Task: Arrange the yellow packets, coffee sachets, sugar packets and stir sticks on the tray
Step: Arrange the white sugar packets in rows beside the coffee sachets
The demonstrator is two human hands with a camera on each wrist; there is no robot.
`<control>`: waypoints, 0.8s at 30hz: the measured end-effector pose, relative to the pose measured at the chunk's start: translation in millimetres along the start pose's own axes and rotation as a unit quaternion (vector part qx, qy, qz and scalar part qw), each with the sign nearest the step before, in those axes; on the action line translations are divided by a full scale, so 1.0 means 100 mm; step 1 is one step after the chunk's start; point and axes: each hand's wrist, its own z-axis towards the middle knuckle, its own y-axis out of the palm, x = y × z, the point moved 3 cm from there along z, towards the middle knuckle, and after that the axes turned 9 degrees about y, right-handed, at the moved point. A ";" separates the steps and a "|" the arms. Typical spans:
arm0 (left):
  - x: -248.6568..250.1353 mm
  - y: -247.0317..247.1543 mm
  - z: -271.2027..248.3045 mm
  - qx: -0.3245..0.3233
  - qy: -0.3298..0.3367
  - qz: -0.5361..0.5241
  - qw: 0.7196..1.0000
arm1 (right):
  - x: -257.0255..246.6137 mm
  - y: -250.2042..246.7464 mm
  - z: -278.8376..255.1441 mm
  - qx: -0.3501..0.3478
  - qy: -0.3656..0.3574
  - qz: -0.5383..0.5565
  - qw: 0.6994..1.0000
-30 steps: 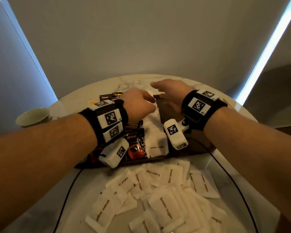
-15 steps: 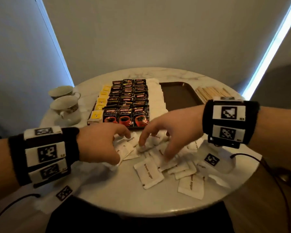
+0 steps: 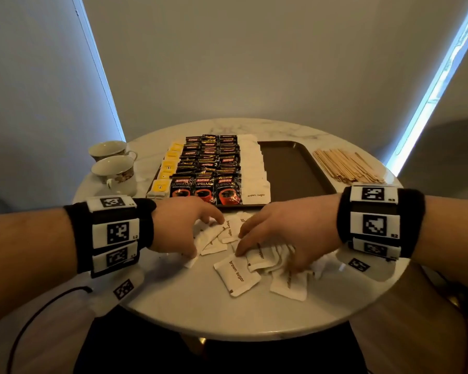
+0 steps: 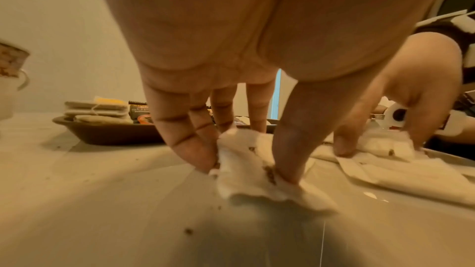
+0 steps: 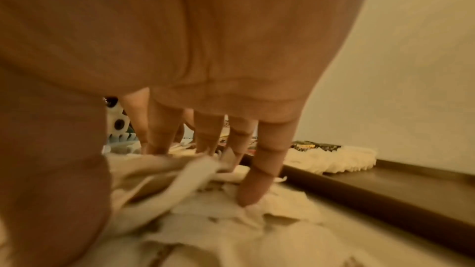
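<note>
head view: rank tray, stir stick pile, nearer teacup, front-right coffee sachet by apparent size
1. tray: clearly largest.
2. stir stick pile.
3. nearer teacup.
4. front-right coffee sachet.

The teacup and sachet look close in size, so I would not rank those two firmly.

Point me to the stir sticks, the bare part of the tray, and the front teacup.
stir sticks (image 3: pixel 347 166), head view, middle of the pile.
tray (image 3: pixel 295 168), head view, bare floor on its right side.
front teacup (image 3: pixel 114 171), head view, its side wall.

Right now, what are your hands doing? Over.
Left hand pinching sugar packets on the table. Right hand gathering more. Tray half bare, sticks beside it. Nothing in the way.
</note>
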 end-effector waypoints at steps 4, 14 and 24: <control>-0.05 -0.02 0.06 0.009 -0.031 -0.025 0.999 | 0.03 -0.08 0.14 0.037 0.007 0.048 0.998; -0.32 -0.18 -0.04 0.048 -0.067 -0.170 0.982 | 0.15 -0.24 0.27 0.100 0.030 0.230 0.968; -0.24 -0.43 0.26 0.201 -0.062 -0.640 0.739 | 0.56 -0.40 0.51 0.120 -0.002 0.581 0.805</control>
